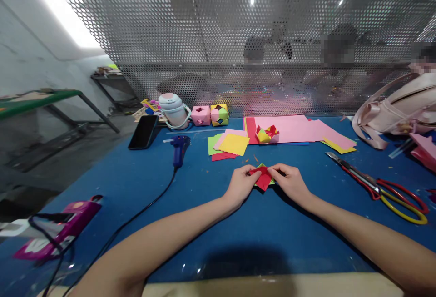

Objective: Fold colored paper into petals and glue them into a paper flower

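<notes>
A small folded paper piece [263, 178], red with green underneath, lies on the blue table [190, 224]. My left hand [240, 186] pinches its left side with closed fingers. My right hand [289, 180] pinches its right side the same way. Both forearms reach in from the near edge. Just beyond the hands lie loose paper squares [231, 145] in yellow, green, pink and red.
A blue glue gun [179, 147] with a black cord, a phone [143, 131], a white container [173, 110], two paper cubes [209, 115], pink sheets [299, 130] with a small folded paper piece, scissors [395, 192], a pink bag [398, 111], a magenta box [57, 233]. People sit behind the mesh screen.
</notes>
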Available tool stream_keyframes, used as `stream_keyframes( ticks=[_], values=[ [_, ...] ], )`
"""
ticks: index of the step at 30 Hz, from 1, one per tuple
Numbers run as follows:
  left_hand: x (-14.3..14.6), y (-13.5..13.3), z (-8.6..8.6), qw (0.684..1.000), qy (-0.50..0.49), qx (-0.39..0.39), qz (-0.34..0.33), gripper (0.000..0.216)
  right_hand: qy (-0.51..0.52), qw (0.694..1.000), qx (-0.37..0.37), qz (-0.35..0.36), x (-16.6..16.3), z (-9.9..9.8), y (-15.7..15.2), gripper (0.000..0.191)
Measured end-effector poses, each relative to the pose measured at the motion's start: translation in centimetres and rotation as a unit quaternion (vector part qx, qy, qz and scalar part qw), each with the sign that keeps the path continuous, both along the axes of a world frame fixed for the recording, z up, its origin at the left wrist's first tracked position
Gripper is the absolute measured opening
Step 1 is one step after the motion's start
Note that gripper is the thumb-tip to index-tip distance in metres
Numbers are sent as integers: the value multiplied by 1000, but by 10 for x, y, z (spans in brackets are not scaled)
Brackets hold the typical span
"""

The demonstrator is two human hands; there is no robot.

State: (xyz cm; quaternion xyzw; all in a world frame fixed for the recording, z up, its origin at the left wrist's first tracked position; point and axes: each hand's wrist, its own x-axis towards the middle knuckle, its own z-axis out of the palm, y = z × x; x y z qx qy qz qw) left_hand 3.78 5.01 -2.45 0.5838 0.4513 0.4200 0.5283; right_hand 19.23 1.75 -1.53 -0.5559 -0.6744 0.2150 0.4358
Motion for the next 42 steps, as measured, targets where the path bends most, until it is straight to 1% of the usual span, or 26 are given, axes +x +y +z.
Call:
stream_keyframes(
  ticks=[6,10,14,18,26,33,37,42],
  values=[
    [0,-1,3,1000,-25,-18,3,14,-35,999,9,-10,-1,-6,0,27],
    [0,-1,2,1000,-16,4,2,13,-40,999,7,0,-2,-5,0,27],
    [0,0,0,1000,-1,23,16,14,-49,999,2,17,-4,-4,-1,21],
    [0,0,0,999,10,29,13,14,-54,998,-2,15,-5,-6,-1,26],
    [-1,3,-2,999,5,37,38,13,-89,996,-13,13,-5,-10,0,28],
    [0,2,-1,999,-25,1,36,14,-53,998,-22,33,-5,-6,-1,23],
    [1,2,-1,999,-22,9,31,15,-40,999,-18,25,-5,-5,-1,25],
    [1,2,0,999,-11,23,45,15,-30,999,-21,30,-3,-5,-2,26]
  ],
)
